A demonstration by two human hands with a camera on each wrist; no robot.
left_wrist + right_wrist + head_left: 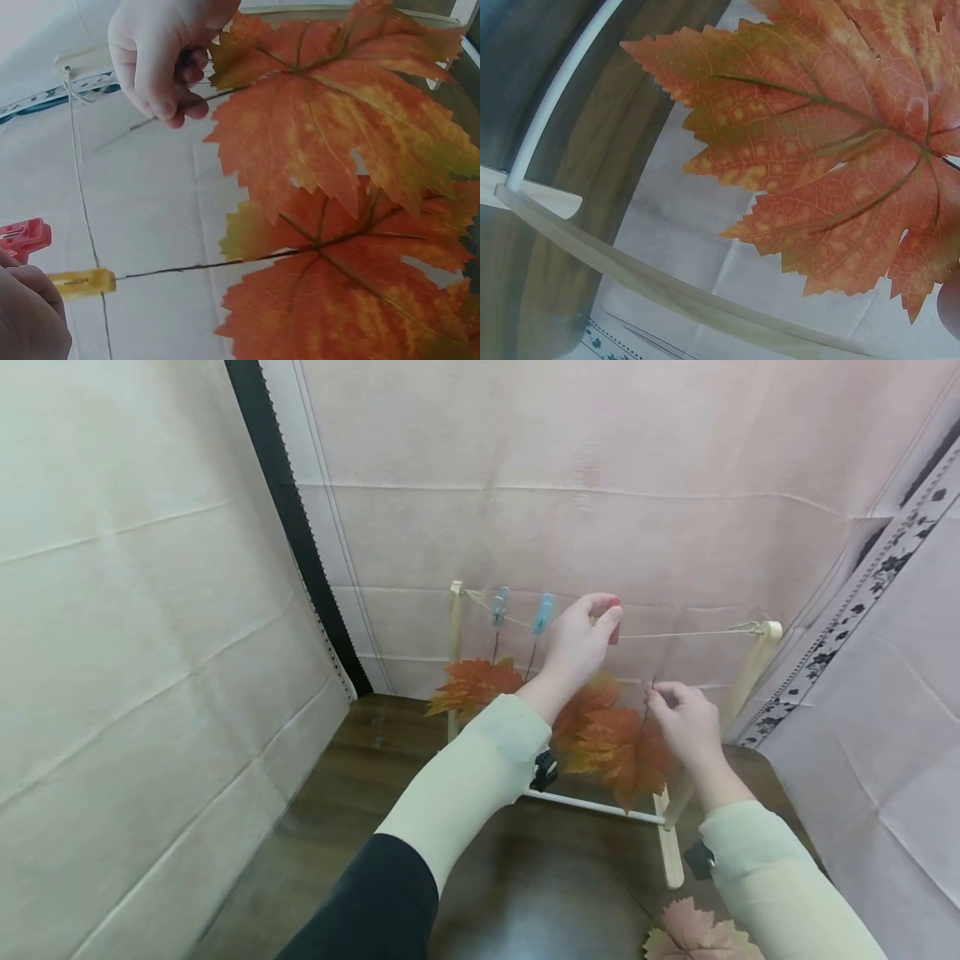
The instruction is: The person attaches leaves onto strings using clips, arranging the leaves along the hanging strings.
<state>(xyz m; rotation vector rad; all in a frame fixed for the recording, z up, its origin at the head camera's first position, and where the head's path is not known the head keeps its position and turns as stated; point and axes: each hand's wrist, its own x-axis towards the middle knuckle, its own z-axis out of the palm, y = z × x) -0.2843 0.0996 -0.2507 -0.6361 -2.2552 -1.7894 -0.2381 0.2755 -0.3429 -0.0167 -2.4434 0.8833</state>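
My left hand (576, 639) is at the string (675, 635) and pinches a red clothespin (26, 236). Lower and to the right, my right hand (686, 722) pinches the thin dark stem (142, 124) of an orange artificial maple leaf (840, 135). That stem's tip stands apart from the string. Beside my left hand, a yellow clothespin (82, 282) clips the stem of another orange leaf (330, 262) to the string. Two blue clothespins (543, 614) farther left hold more stems; an orange leaf (474, 683) hangs there. My left forearm partly covers the leaves.
The string runs between a left wooden post (455, 618) and a right post (750, 668), joined low down by a white rod (592, 804). A wooden foot (670, 852) rests on the dark table (517, 885). A pinkish leaf (697, 935) lies near the front. Pale cloth walls (180, 677) surround it.
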